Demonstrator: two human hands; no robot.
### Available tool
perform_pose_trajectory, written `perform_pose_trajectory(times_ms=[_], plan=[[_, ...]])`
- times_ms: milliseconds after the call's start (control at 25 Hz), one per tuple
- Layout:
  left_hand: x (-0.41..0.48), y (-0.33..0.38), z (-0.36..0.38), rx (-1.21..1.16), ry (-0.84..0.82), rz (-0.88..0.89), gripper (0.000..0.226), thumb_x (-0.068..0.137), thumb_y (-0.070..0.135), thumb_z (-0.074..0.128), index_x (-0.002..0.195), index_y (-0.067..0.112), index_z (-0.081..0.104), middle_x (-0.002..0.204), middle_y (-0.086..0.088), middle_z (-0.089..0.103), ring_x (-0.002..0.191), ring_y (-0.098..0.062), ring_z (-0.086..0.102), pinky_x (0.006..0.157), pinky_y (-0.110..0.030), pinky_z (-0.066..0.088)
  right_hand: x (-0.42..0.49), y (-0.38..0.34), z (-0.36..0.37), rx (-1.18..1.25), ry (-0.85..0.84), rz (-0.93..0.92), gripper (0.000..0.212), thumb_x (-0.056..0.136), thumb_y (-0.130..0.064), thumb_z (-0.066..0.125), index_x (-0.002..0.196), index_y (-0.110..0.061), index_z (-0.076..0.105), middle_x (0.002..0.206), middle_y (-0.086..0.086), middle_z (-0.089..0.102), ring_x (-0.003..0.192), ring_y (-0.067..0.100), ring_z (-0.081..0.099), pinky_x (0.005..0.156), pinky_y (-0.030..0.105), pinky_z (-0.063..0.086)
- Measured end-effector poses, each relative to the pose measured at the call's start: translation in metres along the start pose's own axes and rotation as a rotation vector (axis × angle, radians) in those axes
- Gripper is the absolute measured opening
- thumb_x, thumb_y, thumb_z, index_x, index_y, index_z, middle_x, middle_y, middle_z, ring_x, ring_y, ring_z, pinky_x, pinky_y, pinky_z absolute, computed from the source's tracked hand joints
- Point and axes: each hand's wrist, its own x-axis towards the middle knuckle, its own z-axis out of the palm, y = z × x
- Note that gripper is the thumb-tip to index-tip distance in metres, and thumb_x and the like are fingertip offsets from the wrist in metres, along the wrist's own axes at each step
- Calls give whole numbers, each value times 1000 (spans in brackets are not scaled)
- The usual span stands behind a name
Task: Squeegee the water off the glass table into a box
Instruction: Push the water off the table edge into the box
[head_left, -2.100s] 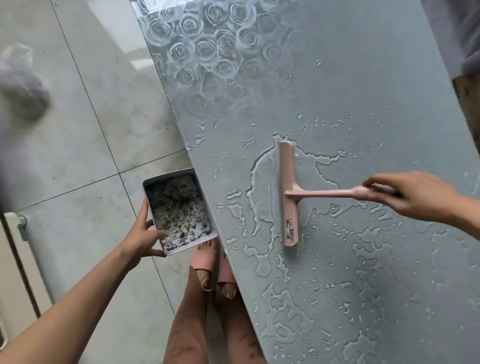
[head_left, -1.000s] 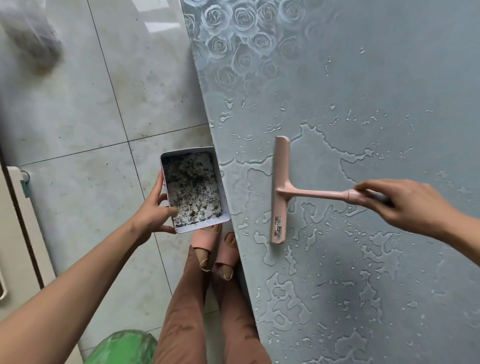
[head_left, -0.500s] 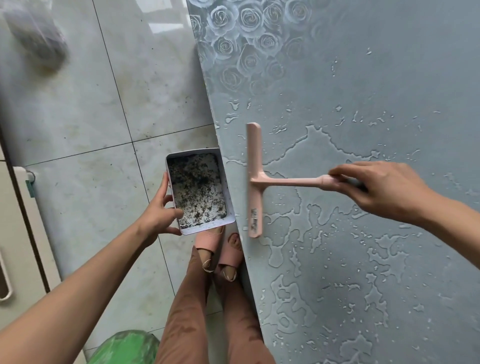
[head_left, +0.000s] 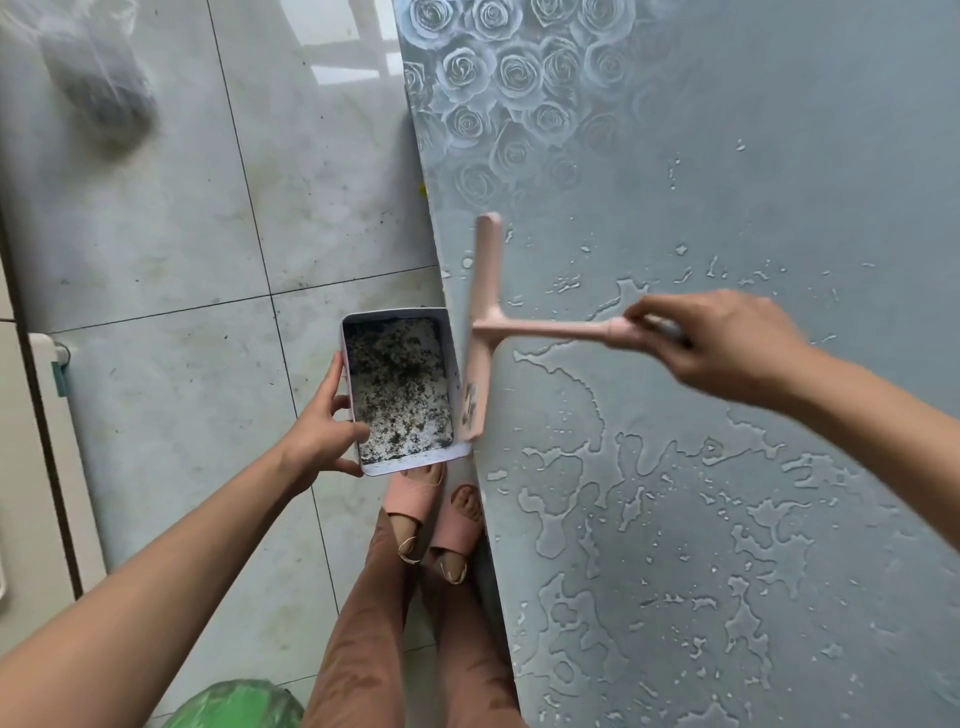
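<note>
The glass tabletop (head_left: 753, 156) fills the right half of the frame. Its left edge runs from top centre down to bottom centre. Water (head_left: 566, 499) lies on it in ragged sheets and beads, heaviest at centre and lower right. The strip level with the blade, to its right, reads largely swept.

The box (head_left: 395, 314) is held below the tabletop's left edge at frame centre, open side up, its right wall against that edge. The pink squeegee (head_left: 485, 280) stands with its blade along the same edge. The lower half of the blade is beside the box; the upper half reaches past the box's far end.

The right hand (head_left: 727, 348) has its grip closed round the handle end; the hand is blurred. The left hand (head_left: 322, 431) has its grip on the box's left wall, thumb over the rim.

Assessment: the stroke is at its discharge point. To do it well, the blade should stay flat and pressed until it clears the edge. The box should sit tight under the glass and slide toward frame top, or the blade toward frame bottom, so that the full blade length drains inside. As placed, run-off from the upper half would likely reach the floor (head_left: 182, 218).

Surroundings: a rose pattern (head_left: 509, 78) marks the tabletop's upper left. The box already carries dark debris (head_left: 400, 395). The feet (head_left: 415, 496) in sandals stand directly below the box and risk drips. A green object (head_left: 239, 706) sits at bottom left, a blurred dark object (head_left: 104, 93) at upper left. Nothing blocks the blade's path.
</note>
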Motion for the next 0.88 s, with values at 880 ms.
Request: perform_pose_trajectory(times_ms=[880], plan=[[4, 25, -5, 18, 39, 16, 102, 84, -14, 49, 145, 56, 7, 146, -9, 37, 108, -28, 55, 58, -46, 59, -89, 78, -22, 144, -134, 65, 42, 88, -44, 43, 129, -54, 40, 108, -7, 69, 87, 21, 66, 66, 37, 52]])
